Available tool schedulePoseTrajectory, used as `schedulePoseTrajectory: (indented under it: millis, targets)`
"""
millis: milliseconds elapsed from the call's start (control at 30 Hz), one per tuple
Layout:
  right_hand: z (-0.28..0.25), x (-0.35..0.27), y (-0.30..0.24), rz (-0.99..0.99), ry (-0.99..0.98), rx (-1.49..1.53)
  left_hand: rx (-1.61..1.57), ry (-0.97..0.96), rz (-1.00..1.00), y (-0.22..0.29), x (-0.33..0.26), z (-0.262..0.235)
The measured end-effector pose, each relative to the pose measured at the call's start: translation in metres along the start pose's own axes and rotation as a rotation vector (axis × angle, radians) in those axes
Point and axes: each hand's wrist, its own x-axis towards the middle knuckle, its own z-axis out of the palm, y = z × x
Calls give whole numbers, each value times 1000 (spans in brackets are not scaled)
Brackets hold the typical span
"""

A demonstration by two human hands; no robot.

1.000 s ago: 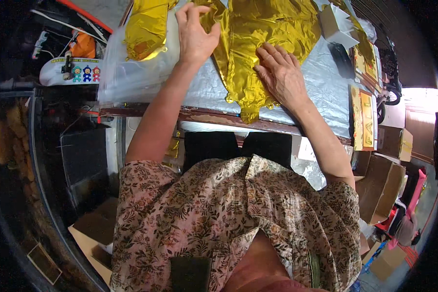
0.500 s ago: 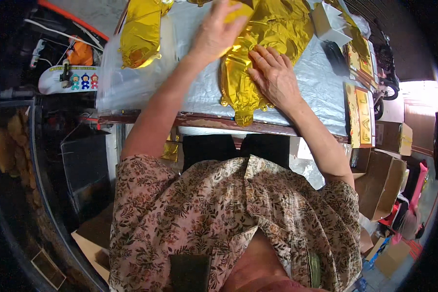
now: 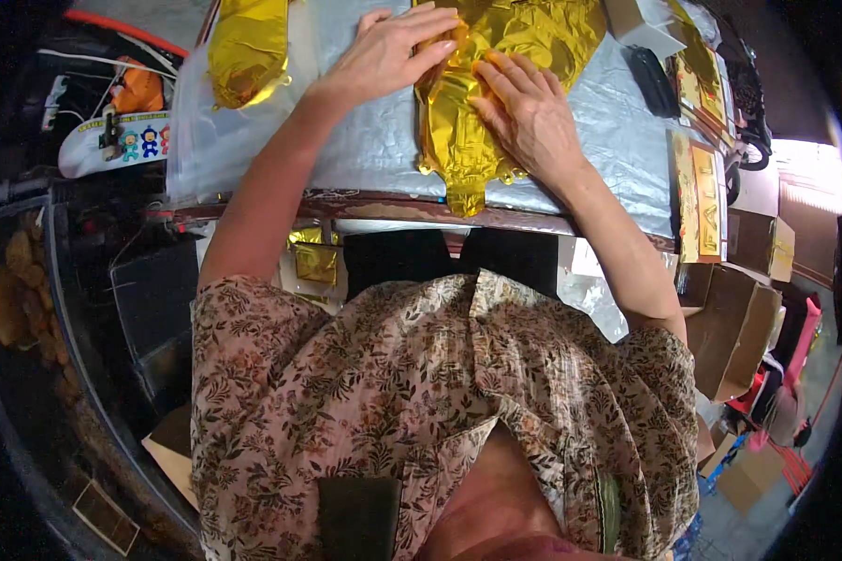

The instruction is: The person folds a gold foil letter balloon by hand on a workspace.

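A shiny gold foil balloon (image 3: 458,140), uninflated and creased, lies flat on the table, its narrow tab hanging over the near edge. My right hand (image 3: 538,122) rests flat on its right part, fingers stretched forward. My left hand (image 3: 384,56) reaches in from the left, fingers extended and thumb apart, its fingertips touching the foil near its left edge. Both hands look open. The balloon's far end runs out of the top of the picture. Another gold foil balloon (image 3: 248,51) lies farther left, on clear plastic.
A silvery sheet (image 3: 365,154) covers the table. On the right are a white box (image 3: 641,28), a black case (image 3: 653,82) and printed packages (image 3: 697,201). Cardboard boxes (image 3: 734,332) stand on the floor at right; a skateboard deck (image 3: 89,154) is at left.
My left hand has come down from above the table onto the foil's left side. My right hand stays on the foil. The whole view has shifted slightly.
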Motion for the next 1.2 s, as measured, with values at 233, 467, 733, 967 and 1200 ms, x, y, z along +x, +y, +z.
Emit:
schedulePoseTrajectory:
  millis: [233, 467, 733, 967, 1200]
  targets:
    - [0, 0, 1, -24, 6, 1, -12, -195, -135, 21, 1, -21]
    - [-2, -1, -2, -47, 16, -52, -68, -142, -130, 17, -4, -16]
    - [-13, 13, -27, -362, -76, 49, -87, -147, -98, 4, -8, -7]
    - [-18, -7, -35, -370, -189, 36, -88, -188, -143, 14, -4, -19]
    - [-21, 2, -40, -347, -187, 121, -53, -148, -104, 7, -5, -13]
